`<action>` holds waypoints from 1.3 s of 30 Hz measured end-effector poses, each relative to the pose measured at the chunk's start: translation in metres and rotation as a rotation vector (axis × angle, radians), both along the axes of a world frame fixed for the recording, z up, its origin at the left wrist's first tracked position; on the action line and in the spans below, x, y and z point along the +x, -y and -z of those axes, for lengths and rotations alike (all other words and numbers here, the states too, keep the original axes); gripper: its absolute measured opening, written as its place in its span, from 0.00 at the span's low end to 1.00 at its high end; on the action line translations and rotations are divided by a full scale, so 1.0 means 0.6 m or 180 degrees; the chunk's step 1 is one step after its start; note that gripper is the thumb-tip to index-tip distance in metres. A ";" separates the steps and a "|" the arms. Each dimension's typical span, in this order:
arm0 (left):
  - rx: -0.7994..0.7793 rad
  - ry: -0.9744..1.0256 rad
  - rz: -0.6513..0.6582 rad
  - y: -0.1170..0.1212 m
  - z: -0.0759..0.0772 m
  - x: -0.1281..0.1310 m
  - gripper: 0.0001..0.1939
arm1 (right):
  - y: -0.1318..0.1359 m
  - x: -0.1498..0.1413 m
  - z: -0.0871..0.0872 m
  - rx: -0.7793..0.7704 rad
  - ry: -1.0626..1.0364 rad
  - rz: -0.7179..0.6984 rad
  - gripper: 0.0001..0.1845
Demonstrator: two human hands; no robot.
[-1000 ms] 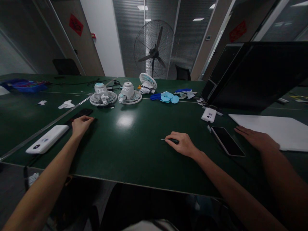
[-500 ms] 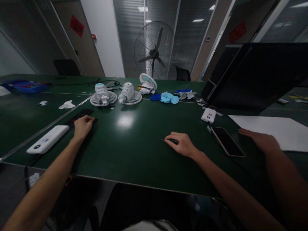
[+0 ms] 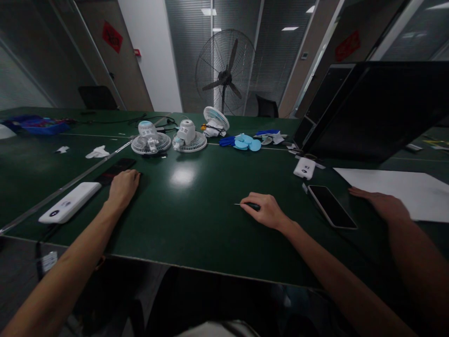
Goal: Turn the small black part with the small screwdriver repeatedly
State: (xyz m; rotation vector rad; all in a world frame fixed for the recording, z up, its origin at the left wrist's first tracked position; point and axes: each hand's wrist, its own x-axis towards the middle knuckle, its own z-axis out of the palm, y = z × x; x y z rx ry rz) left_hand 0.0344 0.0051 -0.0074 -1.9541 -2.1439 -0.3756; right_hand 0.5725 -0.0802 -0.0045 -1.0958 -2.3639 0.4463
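My right hand (image 3: 264, 209) rests on the green table (image 3: 189, 224), closed around a small screwdriver (image 3: 253, 206). Its thin metal shaft points left and lies just over the tabletop; the dark handle is partly covered by my fingers. My left hand (image 3: 123, 188) is on the table at the left, its fingers curled down. A small dark thing shows at those fingertips, too little of it to name. Beside this hand are a black phone (image 3: 117, 169) and a long white power bank (image 3: 70, 202).
Three small white fans (image 3: 189, 138) stand at the back, near light-blue fan blades (image 3: 247, 142) and blue gloves (image 3: 268, 133). On the right are a phone (image 3: 331, 206), a white device (image 3: 304, 168), a white sheet (image 3: 396, 182), a monitor (image 3: 379, 112) and another person's hand (image 3: 386, 206).
My left hand has shifted slightly to the right and its fingers have turned down over the dark thing. My right hand and the screwdriver stay in place.
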 end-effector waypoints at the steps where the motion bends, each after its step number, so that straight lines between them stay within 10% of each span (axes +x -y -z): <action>1: 0.0041 0.0190 -0.0041 -0.002 0.001 -0.001 0.20 | 0.000 0.000 0.000 0.0001 0.0000 -0.0006 0.14; 11: 0.0021 0.1914 -0.0669 -0.014 -0.005 -0.034 0.20 | 0.002 -0.002 -0.004 0.0068 0.0034 0.0042 0.13; 39: 0.0253 0.2686 -0.0848 -0.016 -0.011 -0.013 0.12 | 0.000 -0.002 -0.002 0.0035 0.0050 0.0022 0.12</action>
